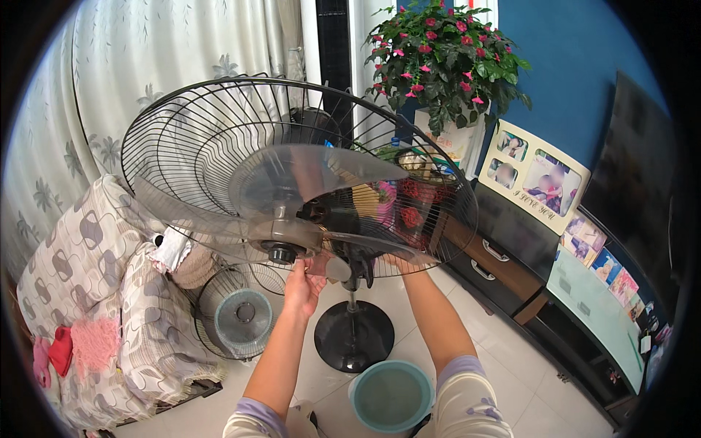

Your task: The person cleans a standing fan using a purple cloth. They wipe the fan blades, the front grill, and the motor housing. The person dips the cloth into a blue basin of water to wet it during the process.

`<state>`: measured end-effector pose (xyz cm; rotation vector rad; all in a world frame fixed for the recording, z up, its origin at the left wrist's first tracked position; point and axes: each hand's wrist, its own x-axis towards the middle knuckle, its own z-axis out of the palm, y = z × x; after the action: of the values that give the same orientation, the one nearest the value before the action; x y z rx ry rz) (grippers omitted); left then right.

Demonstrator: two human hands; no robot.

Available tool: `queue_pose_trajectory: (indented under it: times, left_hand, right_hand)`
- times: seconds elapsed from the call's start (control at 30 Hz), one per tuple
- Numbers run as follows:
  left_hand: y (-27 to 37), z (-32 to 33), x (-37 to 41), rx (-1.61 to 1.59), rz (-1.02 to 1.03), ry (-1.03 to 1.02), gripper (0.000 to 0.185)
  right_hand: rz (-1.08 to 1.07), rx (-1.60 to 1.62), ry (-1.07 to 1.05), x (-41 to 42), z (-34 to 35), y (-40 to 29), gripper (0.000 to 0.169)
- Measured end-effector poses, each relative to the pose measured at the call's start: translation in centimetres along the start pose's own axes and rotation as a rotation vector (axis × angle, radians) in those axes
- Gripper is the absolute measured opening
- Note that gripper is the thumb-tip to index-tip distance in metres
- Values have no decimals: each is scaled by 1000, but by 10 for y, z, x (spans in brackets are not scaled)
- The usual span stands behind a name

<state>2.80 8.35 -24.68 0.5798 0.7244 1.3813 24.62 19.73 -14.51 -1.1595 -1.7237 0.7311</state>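
A pedestal fan stands in front of me with its black wire rear guard (181, 109) and translucent grey blades (263, 175) exposed. A dark knob (281, 253) sits at the middle of the blade hub. My left hand (305, 287) is just below the knob, thumb up and fingers curled at the lower edge of a blade. My right hand (406, 265) reaches to the lower right rim of the guard; its fingers are partly hidden by blade and wires. The black round base (354, 342) rests on the floor.
A teal basin (391, 395) of cloudy water stands by my feet. The detached front guard (243, 312) leans near the covered sofa (87, 241). On the right are a TV cabinet (493, 252), a photo frame (534, 175) and a television (630, 191). A flowering plant (443, 60) stands behind.
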Motion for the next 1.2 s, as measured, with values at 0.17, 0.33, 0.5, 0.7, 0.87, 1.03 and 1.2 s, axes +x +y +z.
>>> queue_pose_trajectory:
  times: [0.17, 0.33, 0.5, 0.7, 0.87, 1.03, 1.2]
  left_hand:
    - [-6, -6, 3, -13, 46, -44, 33]
    - [0, 13, -6, 0, 16, 1, 29]
    - [4, 6, 0, 6, 51, 32, 27]
    - [-2, 7, 3, -15, 32, 18, 22]
    - [-1, 8, 1, 1, 24, 24, 25]
    - [2, 10, -1, -13, 54, 7, 26]
    - [-3, -4, 7, -51, 41, -25, 23]
  right_hand:
    - [1, -3, 11, 9, 10, 0, 39]
    - [4, -8, 28, 10, 8, 0, 39]
    - [-6, 12, 19, 19, 23, -3, 39]
    - [12, 16, 28, 13, 23, 0, 38]
    - [3, 32, 35, 16, 30, -1, 38]
    - [-14, 56, 33, 17, 31, -2, 38]
    - [-13, 79, 1, 8, 25, 4, 37]
